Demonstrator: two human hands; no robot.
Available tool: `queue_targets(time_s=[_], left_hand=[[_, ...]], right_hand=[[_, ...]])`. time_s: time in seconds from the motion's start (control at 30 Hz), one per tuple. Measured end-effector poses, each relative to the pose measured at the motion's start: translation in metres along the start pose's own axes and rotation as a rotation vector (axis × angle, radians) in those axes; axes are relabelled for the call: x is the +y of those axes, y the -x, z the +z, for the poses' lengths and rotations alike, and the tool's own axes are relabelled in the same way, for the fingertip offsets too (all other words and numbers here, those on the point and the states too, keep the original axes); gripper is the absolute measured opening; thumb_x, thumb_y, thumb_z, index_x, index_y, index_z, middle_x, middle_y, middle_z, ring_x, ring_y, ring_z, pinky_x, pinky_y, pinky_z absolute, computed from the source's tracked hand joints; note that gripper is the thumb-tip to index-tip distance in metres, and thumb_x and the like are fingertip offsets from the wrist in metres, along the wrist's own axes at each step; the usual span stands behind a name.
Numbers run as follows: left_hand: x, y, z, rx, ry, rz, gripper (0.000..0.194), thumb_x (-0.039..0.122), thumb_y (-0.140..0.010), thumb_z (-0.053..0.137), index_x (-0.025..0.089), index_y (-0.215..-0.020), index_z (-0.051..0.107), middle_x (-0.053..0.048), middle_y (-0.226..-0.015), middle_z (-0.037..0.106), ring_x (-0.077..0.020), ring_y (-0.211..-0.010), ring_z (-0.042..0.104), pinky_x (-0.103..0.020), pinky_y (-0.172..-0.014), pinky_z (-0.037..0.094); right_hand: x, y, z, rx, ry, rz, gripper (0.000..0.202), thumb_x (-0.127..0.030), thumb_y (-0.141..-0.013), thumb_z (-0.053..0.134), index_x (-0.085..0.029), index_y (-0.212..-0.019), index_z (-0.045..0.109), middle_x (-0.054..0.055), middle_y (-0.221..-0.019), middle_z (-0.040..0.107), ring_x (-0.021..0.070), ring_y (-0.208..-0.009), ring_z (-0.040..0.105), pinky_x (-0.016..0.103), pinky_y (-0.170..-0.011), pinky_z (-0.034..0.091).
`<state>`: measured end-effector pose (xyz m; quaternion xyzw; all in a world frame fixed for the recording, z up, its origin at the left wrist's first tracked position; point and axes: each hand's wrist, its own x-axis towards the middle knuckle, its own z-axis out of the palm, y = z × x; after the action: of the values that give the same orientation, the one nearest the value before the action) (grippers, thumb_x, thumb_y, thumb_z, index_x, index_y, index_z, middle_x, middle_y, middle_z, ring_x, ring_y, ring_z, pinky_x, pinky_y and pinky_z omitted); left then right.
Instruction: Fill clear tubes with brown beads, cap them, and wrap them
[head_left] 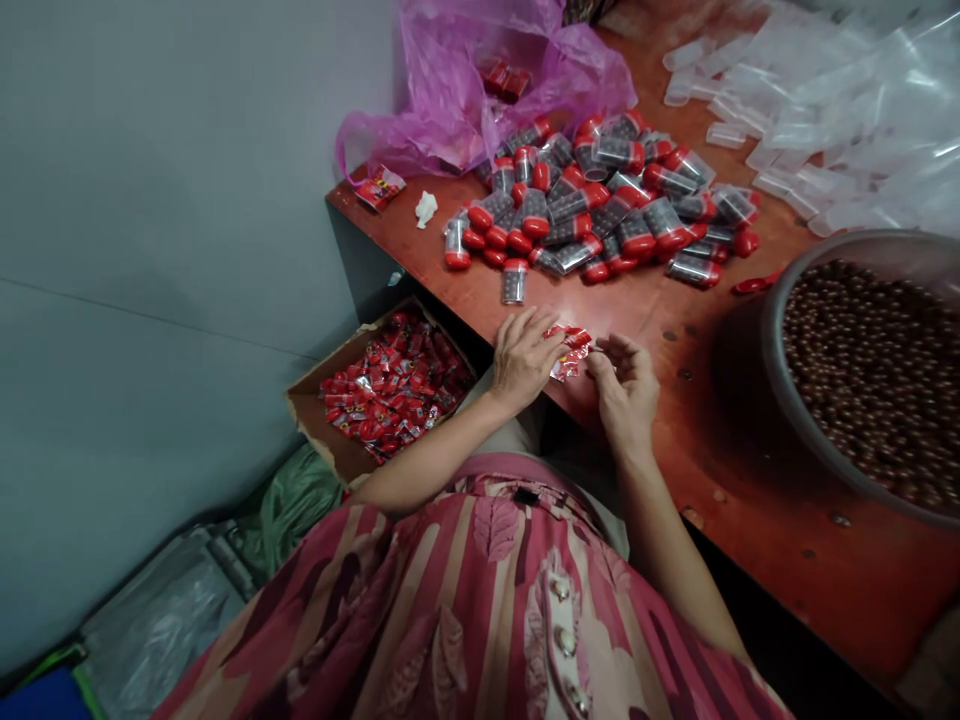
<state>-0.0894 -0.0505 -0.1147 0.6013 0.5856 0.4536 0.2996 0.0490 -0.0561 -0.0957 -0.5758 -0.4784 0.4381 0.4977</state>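
Head view: left hand (523, 356) and right hand (624, 385) both pinching red wrapper (568, 350) at table (750, 480) edge.

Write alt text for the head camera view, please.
Both hands, left hand and right hand, hold a red foil wrapper at the edge of a brown table, near a pile of red-capped tubes and a bowl of brown balls.

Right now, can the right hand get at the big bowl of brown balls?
Probably yes. The right hand pinches a red wrapper at the table edge, and the bowl sits on its own side with only bare tabletop between. It would need to free its fingers first.
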Motion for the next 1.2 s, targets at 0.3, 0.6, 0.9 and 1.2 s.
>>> queue_targets(time_s=[0.3, 0.6, 0.9, 1.2], left_hand=[[0.016, 0.015, -0.031, -0.077, 0.534, -0.335, 0.029, 0.037, -0.072, 0.070, 0.023, -0.097, 0.073, -0.004, -0.099, 0.072, -0.0219, -0.097, 0.065, -0.031, -0.089, 0.048], [-0.004, 0.022, -0.054, -0.114, 0.831, -0.643, 0.033, 0.042, -0.056, 0.080, 0.012, -0.060, 0.070, -0.003, -0.058, 0.066, -0.0106, -0.054, 0.060, -0.024, -0.060, 0.053], [-0.013, 0.022, -0.068, 0.181, 1.090, -0.874, 0.029, 0.030, -0.051, 0.085, 0.010, -0.060, 0.066, -0.003, -0.061, 0.066, -0.0091, -0.053, 0.060, -0.021, -0.053, 0.051], [-0.005, 0.014, -0.054, 0.346, 1.414, -0.910, 0.017, 0.021, -0.067, 0.077, 0.011, -0.071, 0.063, -0.002, -0.065, 0.068, -0.0113, -0.060, 0.065, -0.025, -0.064, 0.056]], right_hand=[[-0.026, -0.022, 0.005, -0.369, -0.061, 0.088, 0.040, -0.033, -0.069, 0.072, -0.022, -0.105, 0.057, -0.005, -0.070, 0.062, 0.0110, -0.061, 0.060, 0.023, -0.059, 0.049], [-0.044, -0.065, 0.065, -0.476, 0.653, -0.165, 0.036, -0.049, -0.083, 0.054, -0.015, -0.086, 0.064, 0.008, -0.076, 0.067, 0.0210, -0.074, 0.063, 0.031, -0.065, 0.046], [-0.033, -0.089, 0.113, -0.353, 0.866, -0.225, 0.022, -0.036, -0.070, 0.069, -0.015, -0.078, 0.064, 0.011, -0.075, 0.066, 0.0249, -0.074, 0.060, 0.037, -0.071, 0.044], [-0.040, 0.011, 0.032, -0.316, 0.042, 0.073, 0.021, -0.032, -0.072, 0.071, -0.018, -0.083, 0.060, -0.002, -0.066, 0.064, 0.0101, -0.052, 0.058, 0.022, -0.049, 0.048]])
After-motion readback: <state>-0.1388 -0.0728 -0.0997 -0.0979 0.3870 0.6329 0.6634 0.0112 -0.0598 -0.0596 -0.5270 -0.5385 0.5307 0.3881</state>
